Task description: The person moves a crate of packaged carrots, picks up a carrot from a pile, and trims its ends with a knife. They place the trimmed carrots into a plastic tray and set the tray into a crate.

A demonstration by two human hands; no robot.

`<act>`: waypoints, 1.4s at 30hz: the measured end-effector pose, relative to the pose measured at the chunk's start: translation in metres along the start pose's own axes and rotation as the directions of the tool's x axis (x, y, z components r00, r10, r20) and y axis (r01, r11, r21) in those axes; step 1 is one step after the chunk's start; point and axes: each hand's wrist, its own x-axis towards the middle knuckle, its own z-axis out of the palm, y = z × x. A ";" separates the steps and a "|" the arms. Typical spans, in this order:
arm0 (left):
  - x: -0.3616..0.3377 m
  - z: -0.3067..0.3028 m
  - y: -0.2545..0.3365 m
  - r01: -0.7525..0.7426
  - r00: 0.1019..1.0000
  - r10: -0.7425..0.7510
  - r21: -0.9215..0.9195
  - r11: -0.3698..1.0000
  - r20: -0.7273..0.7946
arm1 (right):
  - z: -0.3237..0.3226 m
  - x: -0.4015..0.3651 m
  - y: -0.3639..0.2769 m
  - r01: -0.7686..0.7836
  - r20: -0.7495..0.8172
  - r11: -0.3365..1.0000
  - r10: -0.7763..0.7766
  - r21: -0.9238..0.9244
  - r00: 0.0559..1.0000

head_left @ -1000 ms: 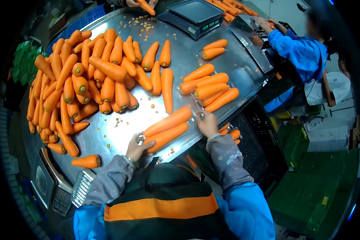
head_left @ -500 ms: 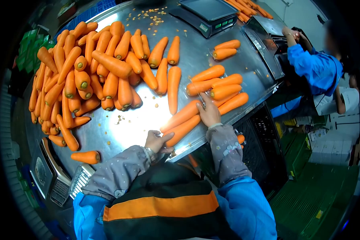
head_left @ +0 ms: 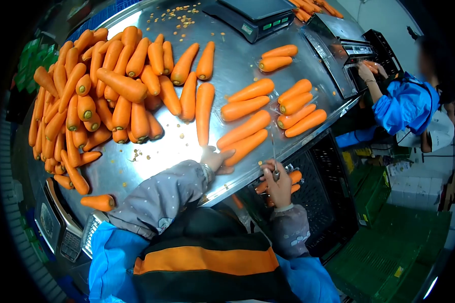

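Observation:
Two carrots lie side by side near the metal table's front edge. My left hand is closed around the lower end of the nearer carrot, thumb on top and fingers below. Just past the table edge, my right hand grips a small knife by its handle, its thin blade pointing up and away from me. Beyond the pair lie more carrots in twos, such as this pair and another pair, some on clear plastic trays.
A large pile of carrots covers the table's left side. A digital scale stands at the back. Below the edge, a black crate holds several carrots. To the right, a co-worker in blue handles carrots at a machine.
My right hand has moved from the carrots back towards me, over the table edge, with the knife. My left hand stays by the near carrots' lower ends. The view has shifted slightly.

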 end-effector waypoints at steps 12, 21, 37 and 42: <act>0.057 0.091 0.022 -0.196 0.974 0.202 0.070 0.978 -0.098 | -0.005 -0.040 0.006 -0.076 0.032 0.997 0.076 0.013 0.997; 0.008 0.013 0.012 -0.602 0.374 0.926 0.748 0.280 -0.046 | 0.013 -0.057 0.005 -0.047 0.147 0.998 0.041 0.039 0.988; -0.055 -0.132 -0.012 0.214 0.904 -0.031 -0.389 0.896 0.427 | 0.064 -0.083 0.001 0.008 0.361 0.997 0.022 -0.081 0.932; -0.071 -0.150 -0.037 0.057 0.962 -0.039 -0.056 0.997 0.270 | 0.093 -0.091 -0.003 0.011 0.461 1.000 0.001 -0.023 0.887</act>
